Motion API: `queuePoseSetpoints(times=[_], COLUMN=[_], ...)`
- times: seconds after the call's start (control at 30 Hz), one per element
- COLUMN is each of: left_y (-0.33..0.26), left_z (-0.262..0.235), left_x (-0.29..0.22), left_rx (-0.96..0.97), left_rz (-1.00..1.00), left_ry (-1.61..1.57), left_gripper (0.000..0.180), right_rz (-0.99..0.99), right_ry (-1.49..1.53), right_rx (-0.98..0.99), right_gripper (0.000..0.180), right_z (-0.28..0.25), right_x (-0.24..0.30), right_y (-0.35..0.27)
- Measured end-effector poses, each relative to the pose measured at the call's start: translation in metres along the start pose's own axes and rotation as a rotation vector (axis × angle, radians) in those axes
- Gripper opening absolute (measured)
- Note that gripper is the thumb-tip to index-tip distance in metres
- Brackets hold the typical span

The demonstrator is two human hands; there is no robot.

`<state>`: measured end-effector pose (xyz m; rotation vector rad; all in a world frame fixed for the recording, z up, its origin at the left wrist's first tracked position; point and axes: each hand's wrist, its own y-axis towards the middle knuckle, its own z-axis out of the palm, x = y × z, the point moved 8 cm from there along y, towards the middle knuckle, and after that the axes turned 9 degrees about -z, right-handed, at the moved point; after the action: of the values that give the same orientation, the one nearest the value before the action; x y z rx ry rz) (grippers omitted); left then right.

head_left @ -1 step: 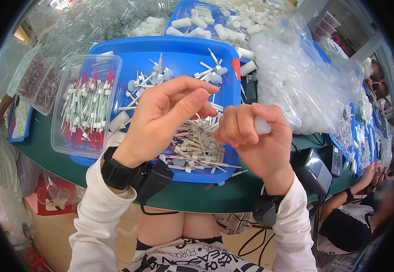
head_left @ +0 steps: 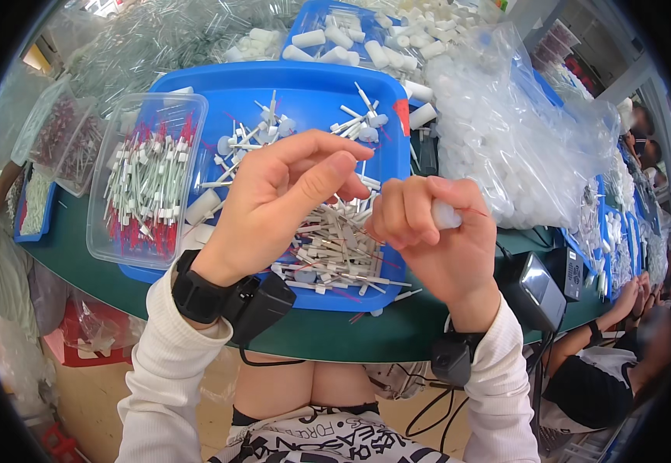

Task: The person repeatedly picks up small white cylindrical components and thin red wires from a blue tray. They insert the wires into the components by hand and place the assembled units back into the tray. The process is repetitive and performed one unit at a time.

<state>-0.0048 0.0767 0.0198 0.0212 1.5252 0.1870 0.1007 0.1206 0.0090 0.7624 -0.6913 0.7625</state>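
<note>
My right hand (head_left: 436,220) is closed in a loose fist, right of centre over the front of the blue tray. A rounded translucent white plastic piece (head_left: 446,214) shows between its thumb and fingers, and a thin red wire trails from it over the thumb side. Most of that piece is hidden in the fist. To the left, my left hand (head_left: 289,189) hovers above the tray with fingers loosely bent and thumb apart; I see nothing held in it. Beneath both hands lies a pile of thin white rod parts with red wires (head_left: 335,247).
The blue tray (head_left: 196,77) rests on a green table (head_left: 351,339). At its left stands a clear box (head_left: 96,231) of red-wired white parts. A clear bag (head_left: 505,131) of white pieces bulges at right, near a black device (head_left: 536,289). Another person (head_left: 590,386) sits right.
</note>
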Motion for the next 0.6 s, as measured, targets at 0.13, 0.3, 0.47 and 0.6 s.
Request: queuePoseSetpoints(times=[0.13,0.3,0.47,0.6], left_y=[0.000,0.000,-0.001,-0.001], left_z=[0.000,0.000,-0.006,-0.004], left_x=[0.001,-0.001,-0.005,-0.005], left_rx=[0.010,0.009,-0.070,-0.037], left_rz=[-0.012,0.006,0.036,0.036], left_ry=[-0.001,-0.012,-0.035,0.013], left_gripper=[0.024,0.025,0.025,0.023], right_rz=[-0.015,0.043,0.111,0.068], right_ry=[-0.012,0.148,0.249,0.048], right_rx=[-0.026,-0.106,-0.192,-0.093], right_gripper=[0.044,0.039,0.046,0.041], right_z=[0.001,0.005,0.012,0.012], right_x=[0.001,-0.008,-0.004,0.000], right_y=[0.000,0.000,-0.003,-0.005])
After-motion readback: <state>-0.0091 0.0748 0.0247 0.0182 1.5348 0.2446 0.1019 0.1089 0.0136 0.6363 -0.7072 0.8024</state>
